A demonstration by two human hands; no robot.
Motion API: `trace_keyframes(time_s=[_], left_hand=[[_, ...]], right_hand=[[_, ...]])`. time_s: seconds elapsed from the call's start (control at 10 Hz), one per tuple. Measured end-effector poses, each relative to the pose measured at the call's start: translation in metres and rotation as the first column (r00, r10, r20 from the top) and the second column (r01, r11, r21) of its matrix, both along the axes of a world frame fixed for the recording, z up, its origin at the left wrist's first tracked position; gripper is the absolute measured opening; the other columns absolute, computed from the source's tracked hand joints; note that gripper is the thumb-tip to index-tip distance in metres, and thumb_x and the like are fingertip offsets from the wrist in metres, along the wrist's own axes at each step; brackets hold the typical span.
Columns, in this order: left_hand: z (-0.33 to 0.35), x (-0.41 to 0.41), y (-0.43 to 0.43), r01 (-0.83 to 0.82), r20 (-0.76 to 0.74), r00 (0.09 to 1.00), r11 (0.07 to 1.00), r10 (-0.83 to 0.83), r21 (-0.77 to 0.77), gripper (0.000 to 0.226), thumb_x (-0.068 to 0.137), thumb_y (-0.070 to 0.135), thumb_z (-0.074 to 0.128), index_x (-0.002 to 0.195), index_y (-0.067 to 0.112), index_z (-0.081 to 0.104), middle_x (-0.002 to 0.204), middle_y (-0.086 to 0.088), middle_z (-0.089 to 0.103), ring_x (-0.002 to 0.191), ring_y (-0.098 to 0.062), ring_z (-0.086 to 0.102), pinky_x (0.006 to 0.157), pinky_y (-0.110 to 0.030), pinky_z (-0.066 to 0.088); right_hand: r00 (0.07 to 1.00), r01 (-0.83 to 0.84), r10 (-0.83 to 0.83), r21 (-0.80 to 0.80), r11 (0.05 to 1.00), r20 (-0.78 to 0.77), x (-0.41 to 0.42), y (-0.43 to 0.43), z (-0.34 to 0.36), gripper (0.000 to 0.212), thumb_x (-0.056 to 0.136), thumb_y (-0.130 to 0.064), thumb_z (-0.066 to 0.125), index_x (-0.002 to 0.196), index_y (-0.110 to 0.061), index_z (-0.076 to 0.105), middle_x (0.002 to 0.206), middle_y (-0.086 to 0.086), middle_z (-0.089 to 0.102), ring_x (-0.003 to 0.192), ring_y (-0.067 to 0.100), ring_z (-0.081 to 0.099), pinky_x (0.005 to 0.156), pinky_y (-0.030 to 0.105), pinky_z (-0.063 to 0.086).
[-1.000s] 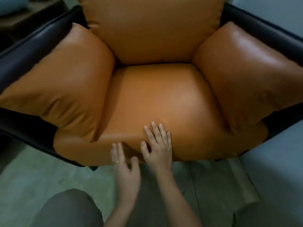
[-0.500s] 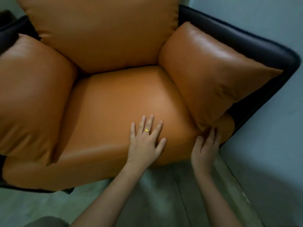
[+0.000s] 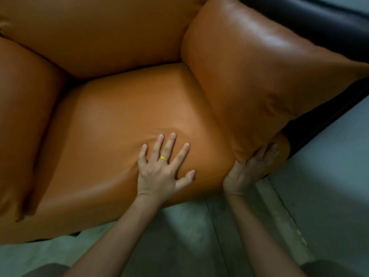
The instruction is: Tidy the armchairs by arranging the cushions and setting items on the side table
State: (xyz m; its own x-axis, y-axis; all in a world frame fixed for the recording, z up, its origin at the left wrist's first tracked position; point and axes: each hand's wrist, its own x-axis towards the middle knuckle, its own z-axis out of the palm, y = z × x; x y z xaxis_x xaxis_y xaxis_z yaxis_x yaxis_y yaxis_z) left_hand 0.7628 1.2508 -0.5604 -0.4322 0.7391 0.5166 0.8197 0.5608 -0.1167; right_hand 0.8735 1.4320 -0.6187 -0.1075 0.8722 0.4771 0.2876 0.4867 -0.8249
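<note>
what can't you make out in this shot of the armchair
- Head view: right hand, partly tucked under the right arm cushion; grip unclear.
- Back cushion: top cut by the upper edge.
- Left arm cushion: cut by the left edge.
- Side table: out of frame.

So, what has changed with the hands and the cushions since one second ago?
The right hand moved right, from the front edge of the seat cushion to the lower front corner of the right side cushion, and presses it. The left hand moved up onto the seat cushion, lying flat. No cushion visibly shifted.
</note>
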Motion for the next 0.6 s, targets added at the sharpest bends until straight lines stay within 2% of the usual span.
trace_keyframes(time_s=[0.1, 0.2, 0.3, 0.4, 0.5, 0.6], left_hand=[[0.003, 0.006, -0.002, -0.012, 0.009, 1.000, 1.000, 0.012, 0.014, 0.063, 0.088, 0.067, 0.050, 0.142, 0.035, 0.056, 0.155, -0.008, 0.046, 0.143, -0.033, 0.043, 0.111, -0.060, 0.030], [0.006, 0.007, -0.003, -0.026, 0.064, 0.998, 1.000, 0.027, -0.012, 0.064, 0.089, 0.068, 0.048, 0.145, 0.036, 0.053, 0.156, -0.007, 0.044, 0.145, -0.032, 0.040, 0.113, -0.060, 0.027], [0.011, 0.012, -0.007, -0.056, 0.121, 0.991, 0.996, 0.065, -0.075, 0.065, 0.092, 0.069, 0.044, 0.148, 0.038, 0.046, 0.160, -0.005, 0.039, 0.148, -0.030, 0.034, 0.115, -0.060, 0.023], [0.030, 0.020, -0.010, -0.055, 0.269, 0.958, 0.985, 0.098, -0.164, 0.065, 0.095, 0.064, 0.043, 0.153, 0.037, 0.038, 0.164, -0.002, 0.029, 0.153, -0.030, 0.024, 0.119, -0.060, 0.017], [0.058, 0.034, -0.029, -0.006, 0.510, 0.852, 0.977, 0.117, -0.213, 0.059, 0.097, 0.045, 0.048, 0.153, 0.031, 0.038, 0.164, 0.002, 0.029, 0.154, -0.031, 0.020, 0.120, -0.054, 0.020], [0.089, 0.058, -0.073, -0.042, 0.761, 0.642, 0.995, 0.096, -0.090, 0.056, 0.094, 0.036, 0.047, 0.149, 0.029, 0.048, 0.158, 0.003, 0.041, 0.151, -0.028, 0.028, 0.118, -0.040, 0.031]], right_hand=[[0.999, -0.037, 0.038, -0.046, 0.998, 0.018, 0.008, -0.003, 0.004, 0.073, 0.098, -0.045, 0.029, 0.158, -0.005, 0.017, 0.166, 0.018, 0.010, 0.154, 0.037, 0.004, 0.123, 0.058, 0.005], [0.992, -0.080, 0.089, -0.107, 0.991, 0.089, 0.017, -0.003, 0.010, 0.074, 0.099, -0.048, 0.030, 0.159, -0.008, 0.014, 0.167, 0.012, 0.004, 0.155, 0.032, -0.001, 0.124, 0.055, 0.002], [0.959, -0.201, 0.228, -0.167, 0.965, 0.166, 0.039, -0.009, 0.012, 0.078, 0.098, -0.048, 0.037, 0.160, -0.013, 0.008, 0.168, 0.005, -0.005, 0.155, 0.027, -0.008, 0.125, 0.048, -0.003], [0.881, -0.302, 0.397, -0.339, 0.891, 0.258, 0.068, -0.033, 0.022, 0.082, 0.097, -0.037, 0.049, 0.161, -0.015, 0.003, 0.168, 0.005, -0.010, 0.155, 0.022, -0.007, 0.125, 0.042, 0.003], [0.772, -0.342, 0.540, -0.499, 0.796, 0.334, 0.096, -0.066, 0.046, 0.079, 0.102, -0.025, 0.053, 0.161, -0.016, 0.003, 0.169, 0.006, -0.005, 0.155, 0.020, -0.003, 0.125, 0.035, 0.003], [0.671, -0.391, 0.676, -0.629, 0.672, 0.305, 0.116, -0.085, 0.087, 0.067, 0.104, -0.012, 0.047, 0.159, -0.016, 0.009, 0.167, 0.004, 0.005, 0.156, 0.022, 0.001, 0.121, 0.026, 0.000]])
